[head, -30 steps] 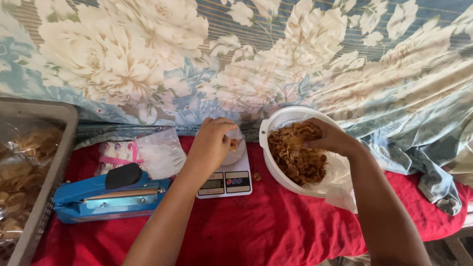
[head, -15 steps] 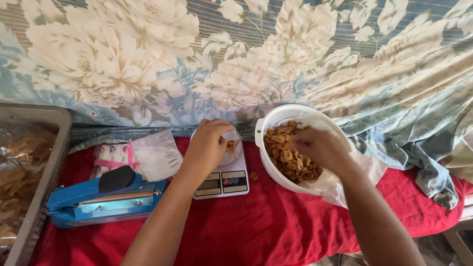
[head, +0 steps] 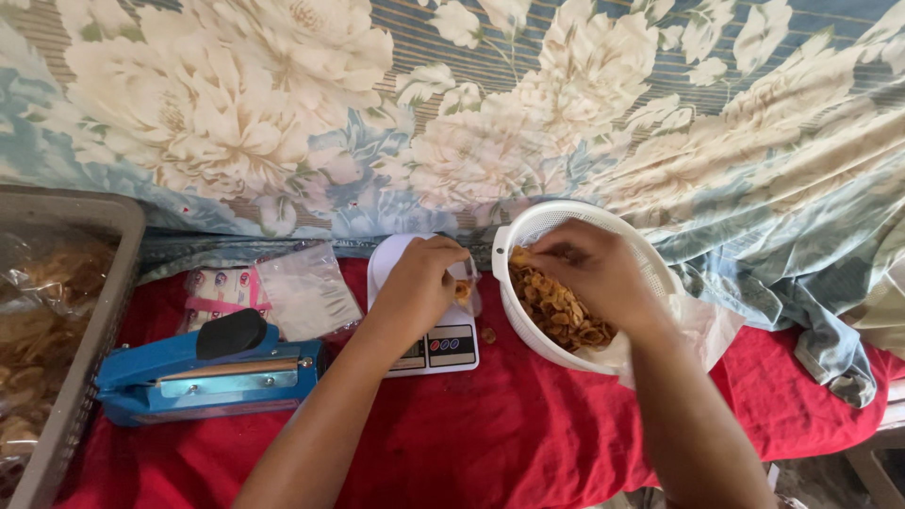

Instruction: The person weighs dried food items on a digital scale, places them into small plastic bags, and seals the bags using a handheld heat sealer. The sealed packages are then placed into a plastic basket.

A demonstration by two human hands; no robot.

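The right hand pinched chips in the white basket, just right of the small bag that the left hand apparently held open on the scale.

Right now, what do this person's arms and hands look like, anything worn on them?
Both forearms are bare: no sleeves in view. The left hand and right hand wear no gloves, and no rings, watch or bracelets show on the parts visible.
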